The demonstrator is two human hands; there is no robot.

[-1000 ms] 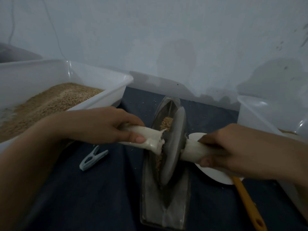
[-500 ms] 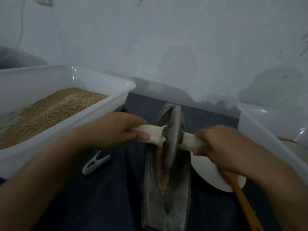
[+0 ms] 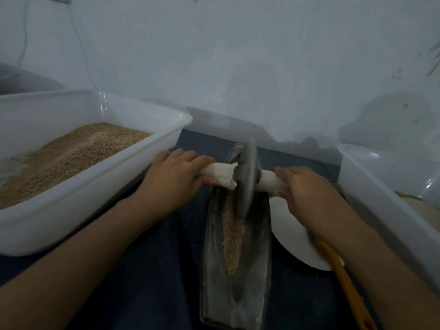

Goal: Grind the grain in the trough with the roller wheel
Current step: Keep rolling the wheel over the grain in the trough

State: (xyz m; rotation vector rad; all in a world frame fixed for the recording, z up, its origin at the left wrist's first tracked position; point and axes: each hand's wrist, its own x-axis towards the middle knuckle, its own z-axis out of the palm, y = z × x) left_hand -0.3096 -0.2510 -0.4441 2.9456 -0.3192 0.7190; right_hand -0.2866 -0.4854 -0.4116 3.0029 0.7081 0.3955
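Left hand (image 3: 175, 181) curled tight round the white-wrapped handle (image 3: 220, 174), right hand (image 3: 303, 186) gripping the other end. Wheel (image 3: 247, 177) upright at the far end of the trough (image 3: 214, 258), grain (image 3: 232, 236) strung along the groove nearer. Big tub (image 3: 95, 194) of grain left, white plate (image 3: 294, 241) right.

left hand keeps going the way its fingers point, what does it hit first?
Likely the roller wheel: the left hand grips the wrapped handle, fingers pointing right along it towards the disc. Depth is uncertain.
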